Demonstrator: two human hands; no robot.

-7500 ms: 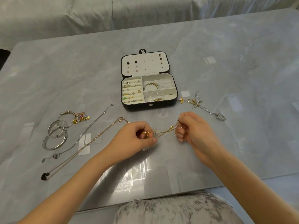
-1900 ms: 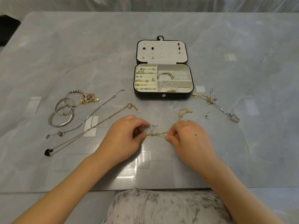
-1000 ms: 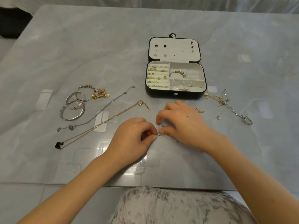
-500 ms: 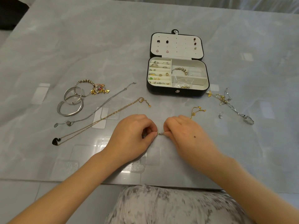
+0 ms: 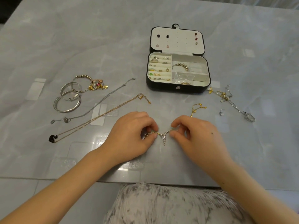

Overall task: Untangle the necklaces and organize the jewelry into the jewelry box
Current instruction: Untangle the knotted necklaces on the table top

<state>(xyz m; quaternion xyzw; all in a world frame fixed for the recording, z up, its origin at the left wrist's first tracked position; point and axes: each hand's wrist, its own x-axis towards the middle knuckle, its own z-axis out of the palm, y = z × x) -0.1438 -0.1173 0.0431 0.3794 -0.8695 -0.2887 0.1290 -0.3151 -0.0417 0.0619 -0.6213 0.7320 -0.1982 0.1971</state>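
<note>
Fine gold chain [image 5: 163,134], silvery knot at centre: left hand [image 5: 129,135] and right hand [image 5: 198,137] are pinching it on either side, over the glossy grey table [image 5: 97,46]. Black jewelry box [image 5: 163,88] is sitting open beyond; smooth silver bangles [image 5: 68,103] are lying far left.

Open desk [image 5: 161,102] lies between the hands [image 5: 134,133] and the jewelry box [image 5: 178,88] — necklaces [image 5: 103,110] crowd the left, a tangle [image 5: 226,97] the right.

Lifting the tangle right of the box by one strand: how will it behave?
The tangle looks like fine, limp chains, so it probably droops and lifts as one clump. The pendant at its end would likely swing. A hard pull may tighten knots.
</note>
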